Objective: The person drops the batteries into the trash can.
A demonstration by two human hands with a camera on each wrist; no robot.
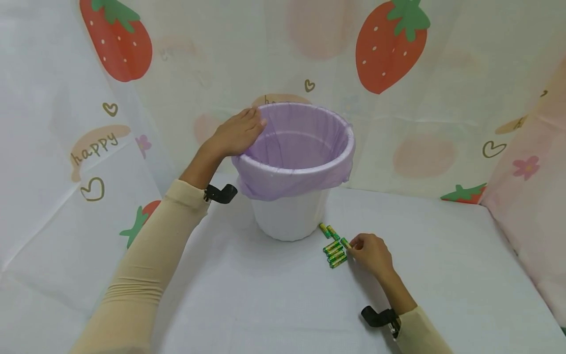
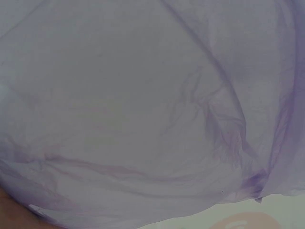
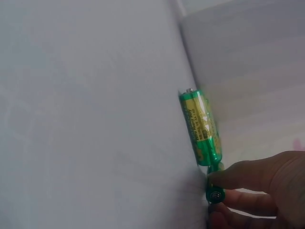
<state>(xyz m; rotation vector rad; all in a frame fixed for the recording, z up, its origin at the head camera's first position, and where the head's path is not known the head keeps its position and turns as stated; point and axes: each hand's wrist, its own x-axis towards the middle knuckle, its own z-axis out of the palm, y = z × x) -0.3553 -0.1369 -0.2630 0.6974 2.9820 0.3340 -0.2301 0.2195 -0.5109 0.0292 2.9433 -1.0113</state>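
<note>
Batteries with green and yellow wraps are seen in the head view on a white surface, beside the foot of a white bin. Four are laid side by side in a row, and two are placed nearer the bin. Another battery is pinched near one end by the right hand, just beside the row. Because it is held so far toward its end, it could be swung or dropped if the pinch were loosened; the row could also be brushed and set rolling by the knuckles. The left hand is rested on the bin's rim, over a purple liner. If too much weight were put there, the bin could be tipped, or the liner dragged loose.

In the left wrist view, the frame is filled almost wholly by purple film, so whether the rim is gripped or only touched by the left fingers cannot be told.

In the right wrist view, the pinched battery is shown end-on between thumb and fingers. Close beyond it, a neighbouring battery is seen; it could be caught by the thumb and knocked away.
</note>
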